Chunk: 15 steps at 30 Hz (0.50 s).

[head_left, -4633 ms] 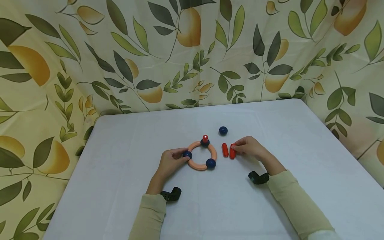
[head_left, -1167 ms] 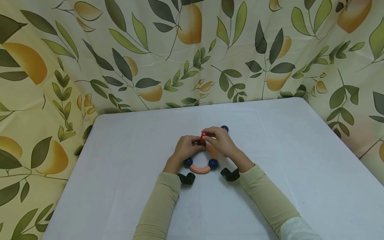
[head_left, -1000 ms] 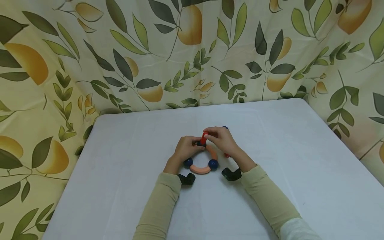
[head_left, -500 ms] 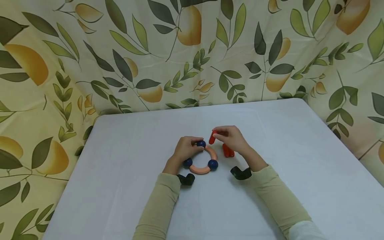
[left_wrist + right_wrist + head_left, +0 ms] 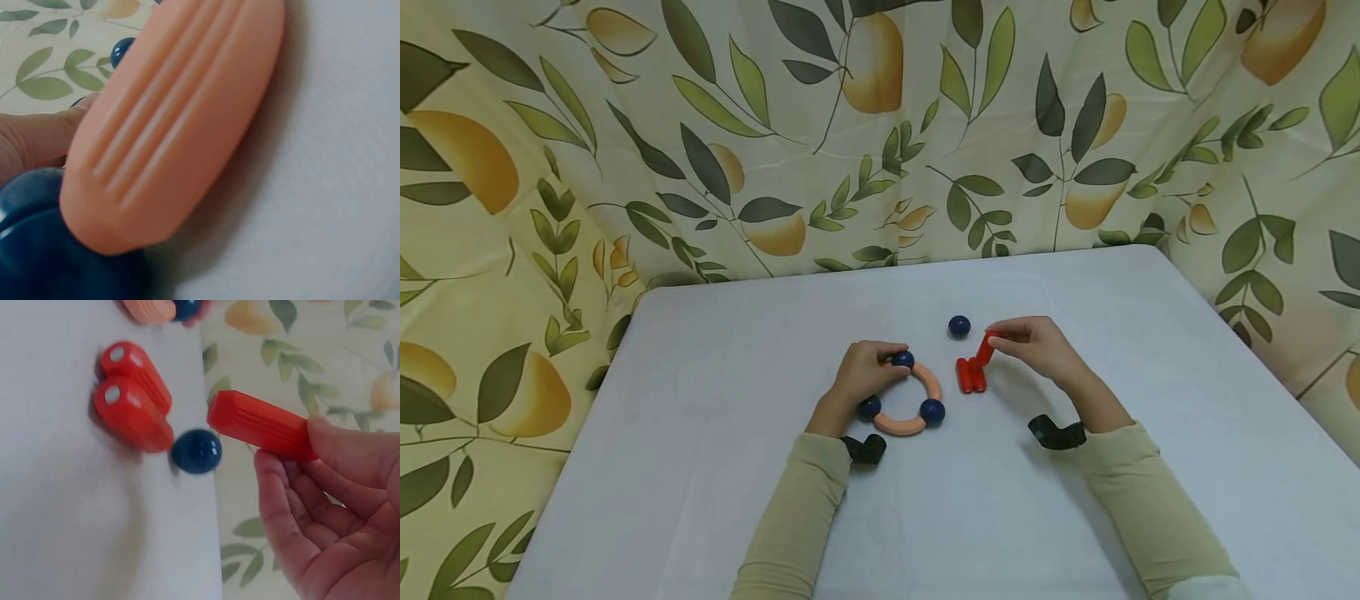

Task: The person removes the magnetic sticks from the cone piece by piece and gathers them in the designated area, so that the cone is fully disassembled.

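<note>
On the table, curved orange rods [image 5: 900,426] and blue balls [image 5: 932,412] join into a ring. My left hand [image 5: 863,375] pinches the far blue ball [image 5: 902,360] of that ring between thumb and fingers. An orange rod [image 5: 175,125] fills much of the left wrist view, a blue ball [image 5: 56,250] at its end. To the right, my right hand [image 5: 1037,343] pinches a red magnetic rod [image 5: 262,425] by one end, tilted. Its lower end overlaps two red rods [image 5: 965,377] lying side by side, whose silvery end discs show in the right wrist view.
A loose blue ball [image 5: 958,326] sits behind the red rods. White cloth covers the table [image 5: 700,400], and a leaf-and-fruit patterned curtain [image 5: 850,167] hangs behind it. Black wrist cameras [image 5: 1057,433] hang close over the table at both wrists.
The red rod that stood on the far blue ball is off it; my right hand has carried it right to the two lying rods. My left hand has shifted from the left ball to the far one.
</note>
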Motion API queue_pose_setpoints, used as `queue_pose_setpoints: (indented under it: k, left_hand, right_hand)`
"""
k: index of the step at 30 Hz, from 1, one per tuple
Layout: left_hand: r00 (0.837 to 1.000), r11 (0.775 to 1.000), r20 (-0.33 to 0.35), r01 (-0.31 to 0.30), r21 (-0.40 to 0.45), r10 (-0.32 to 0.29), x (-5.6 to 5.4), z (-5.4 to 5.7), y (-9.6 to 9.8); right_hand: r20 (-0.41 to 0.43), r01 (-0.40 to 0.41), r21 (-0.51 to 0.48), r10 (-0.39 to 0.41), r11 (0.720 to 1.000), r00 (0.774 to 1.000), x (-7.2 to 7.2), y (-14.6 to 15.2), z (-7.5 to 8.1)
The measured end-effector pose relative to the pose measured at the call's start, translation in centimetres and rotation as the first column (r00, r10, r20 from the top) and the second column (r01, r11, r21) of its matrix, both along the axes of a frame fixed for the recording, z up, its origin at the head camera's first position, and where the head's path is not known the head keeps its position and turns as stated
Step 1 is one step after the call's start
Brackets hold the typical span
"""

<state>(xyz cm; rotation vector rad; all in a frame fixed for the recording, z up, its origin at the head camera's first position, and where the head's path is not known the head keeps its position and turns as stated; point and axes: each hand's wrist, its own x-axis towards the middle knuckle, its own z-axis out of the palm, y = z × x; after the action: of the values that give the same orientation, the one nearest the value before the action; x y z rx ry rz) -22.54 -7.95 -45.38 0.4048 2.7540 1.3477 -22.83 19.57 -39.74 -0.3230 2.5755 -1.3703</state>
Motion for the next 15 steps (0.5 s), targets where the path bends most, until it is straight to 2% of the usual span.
queue_pose_setpoints:
  k: [7, 15]
  left_hand:
    - [1.000, 1.000, 0.006, -0.012, 0.002, 0.012, 0.0, 0.0, 0.1]
    - [1.000, 1.000, -0.007, -0.023, -0.005, 0.023, 0.0, -0.2, 0.2]
  right_hand:
    - [0.084, 0.002, 0.037, -0.006, 0.999, 0.996, 0.5, 2.1, -0.3]
    - [0.135, -0.092, 0.046, 0.085, 0.995, 0.987, 0.5, 2.5, -1.6]
